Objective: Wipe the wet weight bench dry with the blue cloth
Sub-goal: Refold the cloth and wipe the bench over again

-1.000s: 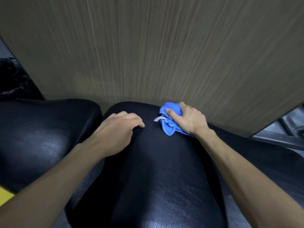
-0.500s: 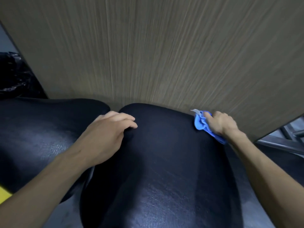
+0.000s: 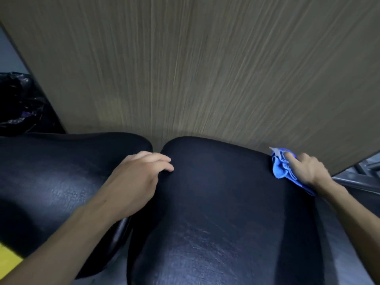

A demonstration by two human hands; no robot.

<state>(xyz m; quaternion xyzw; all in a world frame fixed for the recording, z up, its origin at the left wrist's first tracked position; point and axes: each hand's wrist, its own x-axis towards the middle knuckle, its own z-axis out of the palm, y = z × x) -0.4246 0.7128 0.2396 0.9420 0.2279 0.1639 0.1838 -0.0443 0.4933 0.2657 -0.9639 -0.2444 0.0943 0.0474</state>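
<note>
A black padded weight bench (image 3: 222,212) fills the lower middle of the view, its far end against a wooden wall. The crumpled blue cloth (image 3: 280,168) lies on the bench's far right corner, with a small white tag at its top. My right hand (image 3: 304,169) presses down on the cloth and grips it. My left hand (image 3: 137,179) rests palm down on the bench's far left edge, fingers curled over the gap, holding nothing.
A second black padded cushion (image 3: 53,182) sits close on the left, with a narrow gap between. The wood-grain wall (image 3: 205,68) rises right behind both pads. A black plastic bag (image 3: 18,101) lies far left. Metal frame bars (image 3: 359,177) show at right.
My right hand has swept the blue cloth from the middle of the bench's far end out to its far right corner. My left hand has stayed on the left edge.
</note>
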